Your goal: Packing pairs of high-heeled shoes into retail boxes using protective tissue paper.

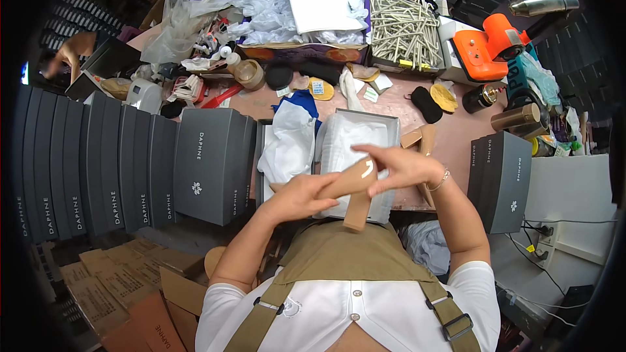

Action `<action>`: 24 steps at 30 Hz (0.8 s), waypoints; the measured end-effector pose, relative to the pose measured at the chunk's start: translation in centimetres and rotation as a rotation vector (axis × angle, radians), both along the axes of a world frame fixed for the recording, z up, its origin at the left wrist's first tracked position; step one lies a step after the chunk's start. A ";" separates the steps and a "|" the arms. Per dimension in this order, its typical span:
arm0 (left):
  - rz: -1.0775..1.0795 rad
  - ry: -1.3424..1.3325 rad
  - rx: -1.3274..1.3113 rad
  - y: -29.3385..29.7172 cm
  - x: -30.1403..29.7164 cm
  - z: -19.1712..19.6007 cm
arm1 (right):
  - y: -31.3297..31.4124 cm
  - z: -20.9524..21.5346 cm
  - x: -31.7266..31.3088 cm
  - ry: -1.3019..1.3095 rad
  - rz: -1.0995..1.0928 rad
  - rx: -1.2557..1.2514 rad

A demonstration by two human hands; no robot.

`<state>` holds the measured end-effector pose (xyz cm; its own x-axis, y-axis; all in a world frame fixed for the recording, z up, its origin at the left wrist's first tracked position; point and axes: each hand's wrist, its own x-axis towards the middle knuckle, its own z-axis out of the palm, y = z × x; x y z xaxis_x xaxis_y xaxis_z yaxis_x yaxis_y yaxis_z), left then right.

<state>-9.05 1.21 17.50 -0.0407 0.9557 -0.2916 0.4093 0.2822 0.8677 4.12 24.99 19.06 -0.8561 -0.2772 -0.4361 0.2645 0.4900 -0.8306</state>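
Observation:
A tan block-heeled shoe (355, 186) is held over an open grey shoe box (391, 124) lined with white tissue paper. My left hand (298, 197) grips the shoe from the left end. My right hand (399, 164) rests on top of it, fingers spread toward the toe. The heel points down toward my apron. A second tan shoe (422, 140) leans at the right side of the box. Crumpled white tissue (290, 143) lies in the box lid on the left.
Closed grey shoe boxes (130, 163) stand in a row on the left, and more (502, 179) on the right. An orange tool (489, 45), paper sticks (407, 26), insoles and bottles crowd the back. Another person's hand (65, 55) reaches in far left. Flat cardboard (124, 287) lies lower left.

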 end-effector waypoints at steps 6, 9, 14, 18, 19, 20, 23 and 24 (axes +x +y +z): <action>-0.294 0.252 0.061 1.4 1.4 0.0 | -1.3 -4.7 3.8 -0.061 0.005 -0.192; -0.424 0.174 0.199 4.5 1.1 1.0 | -3.4 -3.8 3.7 0.045 -0.014 -0.230; 0.299 0.528 0.251 6.2 -8.4 -0.9 | -4.6 -6.4 9.5 -0.036 -0.408 -0.342; 0.103 0.559 0.013 2.8 -12.5 -17.9 | -5.3 -6.5 10.6 -0.046 -0.641 -0.557; 0.254 0.295 -0.018 3.5 -12.1 -17.0 | -5.2 -7.2 11.2 -0.042 -0.725 -0.682; 0.388 0.026 -0.052 4.2 -11.1 -14.8 | -5.2 -8.3 12.0 -0.031 -0.812 -0.807; 0.353 -0.099 0.112 3.5 -6.9 -5.6 | -6.2 -8.9 12.2 0.093 -0.925 -1.338; 0.155 0.019 0.155 2.7 -6.0 -3.7 | -6.5 -7.5 11.6 0.142 -0.913 -1.544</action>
